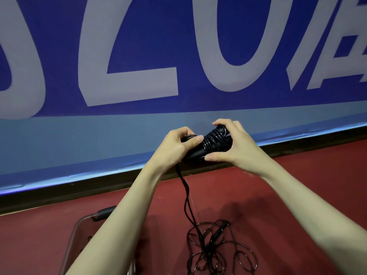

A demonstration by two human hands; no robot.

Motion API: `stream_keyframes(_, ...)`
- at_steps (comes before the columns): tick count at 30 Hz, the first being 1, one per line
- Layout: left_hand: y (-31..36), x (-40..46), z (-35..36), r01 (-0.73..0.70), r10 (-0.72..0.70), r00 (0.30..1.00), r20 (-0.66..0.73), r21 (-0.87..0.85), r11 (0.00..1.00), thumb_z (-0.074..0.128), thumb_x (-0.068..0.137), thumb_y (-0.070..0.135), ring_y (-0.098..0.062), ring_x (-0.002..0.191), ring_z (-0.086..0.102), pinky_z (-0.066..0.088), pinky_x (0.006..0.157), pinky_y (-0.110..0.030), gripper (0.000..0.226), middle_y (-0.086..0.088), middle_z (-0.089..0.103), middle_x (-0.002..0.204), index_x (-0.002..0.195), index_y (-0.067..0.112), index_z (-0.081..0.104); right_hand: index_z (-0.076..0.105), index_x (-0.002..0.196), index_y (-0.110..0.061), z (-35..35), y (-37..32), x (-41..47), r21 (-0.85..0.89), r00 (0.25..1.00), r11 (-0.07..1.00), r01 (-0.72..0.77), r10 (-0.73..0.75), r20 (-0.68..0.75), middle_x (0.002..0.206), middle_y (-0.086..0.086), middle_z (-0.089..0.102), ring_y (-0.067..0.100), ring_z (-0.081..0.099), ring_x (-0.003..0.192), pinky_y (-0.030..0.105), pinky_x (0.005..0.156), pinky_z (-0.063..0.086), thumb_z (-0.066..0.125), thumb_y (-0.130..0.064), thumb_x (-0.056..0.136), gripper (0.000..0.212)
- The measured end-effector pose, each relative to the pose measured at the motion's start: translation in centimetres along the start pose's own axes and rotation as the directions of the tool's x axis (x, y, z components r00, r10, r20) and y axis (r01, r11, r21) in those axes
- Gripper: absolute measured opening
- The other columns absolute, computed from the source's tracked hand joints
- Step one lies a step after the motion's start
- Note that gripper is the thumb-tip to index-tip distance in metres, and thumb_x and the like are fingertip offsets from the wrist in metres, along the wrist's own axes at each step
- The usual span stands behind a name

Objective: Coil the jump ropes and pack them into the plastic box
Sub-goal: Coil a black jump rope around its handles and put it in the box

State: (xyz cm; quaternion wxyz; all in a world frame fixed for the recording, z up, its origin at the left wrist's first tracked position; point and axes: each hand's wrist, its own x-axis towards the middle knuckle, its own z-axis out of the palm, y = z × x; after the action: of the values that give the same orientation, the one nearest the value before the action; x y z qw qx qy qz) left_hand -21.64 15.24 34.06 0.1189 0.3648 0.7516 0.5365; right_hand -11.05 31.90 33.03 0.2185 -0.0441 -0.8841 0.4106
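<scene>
— Head view, centre of frame?
— Black jump rope bundle [213, 142] gripped between left hand [178, 144] and right hand [235, 144], fingers curled round it.
— Below?
— Loose cord [186, 197] hanging to a tangle [216, 249] on red floor [297, 185]. Lower left, probably the plastic box [79, 227], mostly hidden.

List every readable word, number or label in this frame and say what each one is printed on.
"20": large pale digits on the blue wall banner.
Left of them, a curved pale stroke, cut off by the frame edge; not readable.
Right of them, a slash and part of a character, cut off; not readable.
No text shows on the jump rope handles, the plastic box or the red floor.
</scene>
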Motion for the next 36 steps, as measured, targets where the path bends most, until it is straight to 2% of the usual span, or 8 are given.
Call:
stream_keyframes(6,-0.2,-0.5,0.2,-0.011,0.011,1.0,-0.001,-0.036,0.999,0.062,0.093,0.028,-0.004,0.051,0.049,0.038,0.052,-0.014,0.024,0.011,0.055,0.059,0.073,0.016,0.055,0.047,0.12,-0.04,-0.3,-0.4,-0.4,-0.042,0.999,0.999,0.034,-0.033,0.018,0.115,-0.007,0.052,0.003,0.052,0.099,0.015,0.075,0.046,0.087,-0.042,0.064,0.069)
stream_keyframes(12,0.0,-0.8,-0.1,-0.015,0.015,1.0,0.003,-0.045,0.999,0.062,0.093,0.027,-0.007,0.052,0.05,0.039,0.053,-0.015,0.023,0.003,0.057,0.064,0.075,0.014,0.057,0.047,0.118,-0.029,-0.6,-1.5,-0.9,0.08,0.996,0.997,-0.002,-0.005,0.09,0.106,0.001,0.054,0.007,0.053,0.051,0.026,0.047,0.049,0.086,-0.027,0.07,0.062)
stream_keyframes(15,0.1,-1.0,-0.1,0.013,-0.012,1.0,0.013,-0.065,0.998,0.063,0.093,0.027,-0.008,0.052,0.052,0.041,0.051,-0.016,0.023,0.001,0.058,0.066,0.076,0.012,0.058,0.047,0.119,-0.026,-0.5,-1.3,-1.1,0.146,0.991,0.988,-0.044,0.025,0.129,0.1,0.004,0.056,0.014,0.05,0.042,0.029,0.043,0.045,0.084,-0.021,0.073,0.06)
stream_keyframes(19,-0.4,-1.2,0.1,0.074,-0.07,0.997,0.044,-0.083,0.994,0.064,0.092,0.027,-0.012,0.054,0.054,0.042,0.052,-0.018,0.023,-0.004,0.06,0.069,0.076,0.012,0.057,0.049,0.111,-0.027,-0.1,-0.8,-1.4,0.118,0.993,0.992,-0.04,0.026,0.116,0.095,0.002,0.058,0.01,0.055,0.051,0.027,0.051,0.048,0.087,-0.026,0.069,0.056)
stream_keyframes(23,0.0,-1.0,-0.1,0.098,-0.087,0.991,0.102,-0.112,0.989,0.064,0.092,0.027,-0.015,0.056,0.057,0.044,0.054,-0.019,0.022,-0.007,0.063,0.07,0.082,0.009,0.056,0.052,0.1,-0.023,0.0,-0.4,-0.9,-0.057,0.998,0.997,0.054,-0.051,0.046,0.111,-0.006,0.051,0.004,0.052,0.097,0.019,0.081,0.042,0.091,-0.036,0.062,0.056)
stream_keyframes(26,0.3,-0.7,-0.3,0.089,-0.079,0.994,0.08,-0.127,0.988,0.064,0.092,0.027,-0.012,0.054,0.057,0.044,0.054,-0.018,0.022,-0.003,0.064,0.066,0.082,0.009,0.056,0.053,0.113,-0.034,0.1,-0.8,-0.8,0.01,0.995,0.995,0.1,-0.101,0.014,0.127,-0.02,0.042,-0.01,0.042,0.116,0.001,0.09,0.03,0.091,-0.032,0.061,0.065)
stream_keyframes(30,-0.3,-0.7,-0.4,0.085,-0.081,0.994,0.078,-0.044,0.995,0.066,0.09,0.03,-0.019,0.061,0.059,0.045,0.062,-0.029,0.024,-0.008,0.065,0.07,0.078,0.012,0.056,0.051,0.126,-0.047,1.1,0.0,-1.4,0.02,0.996,0.997,0.073,-0.074,0.044,0.125,-0.02,0.041,-0.008,0.04,0.119,-0.003,0.092,0.026,0.09,-0.048,0.05,0.085)
stream_keyframes(36,-1.2,-0.6,0.5,0.081,-0.081,0.997,-0.004,0.006,0.997,0.062,0.093,0.028,-0.014,0.062,0.055,0.043,0.065,-0.027,0.022,-0.003,0.061,0.071,0.078,0.015,0.054,0.07,0.102,-0.033,1.8,0.3,-1.2,0.059,0.996,0.995,0.081,-0.078,-0.052,0.105,-0.003,0.049,0.005,0.055,0.097,0.007,0.087,0.038,0.093,-0.022,0.058,0.051)
